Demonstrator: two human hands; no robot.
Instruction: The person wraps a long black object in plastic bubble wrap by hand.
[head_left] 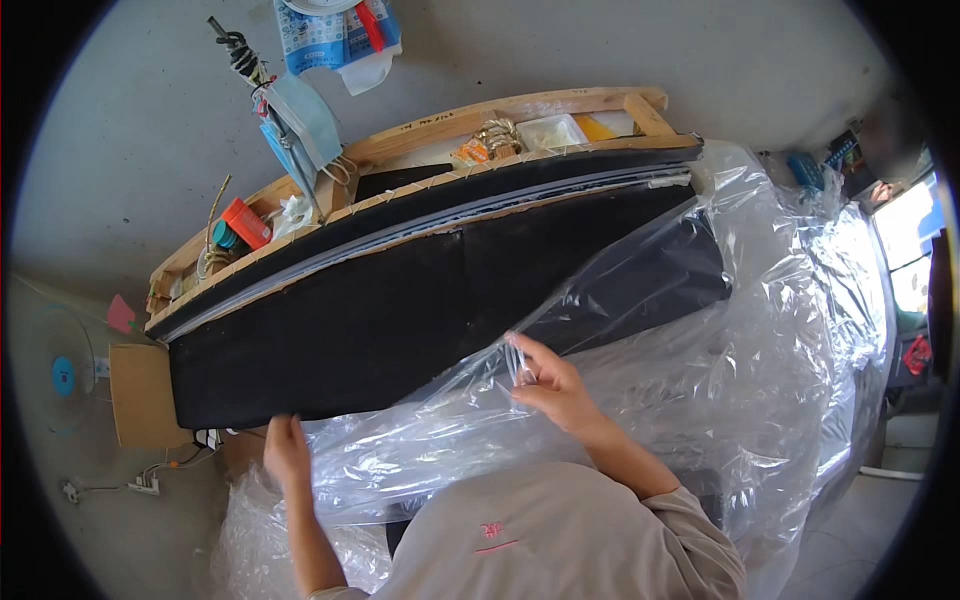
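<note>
A large clear plastic sheet spreads across the near side and right end of a long black work surface. My right hand pinches a gathered fold of the plastic between thumb and fingers, just above the black surface. From there the sheet's edge slants down leftward to my left hand, at the black surface's near left edge. That hand is closed and slightly blurred, with its fingertips at the sheet's corner. On the right, the black surface shows through the plastic.
Behind the black surface, a wooden-framed shelf holds an orange container, a white tray and coiled cord. A face mask hangs on a rod there. A cardboard box and a fan stand left.
</note>
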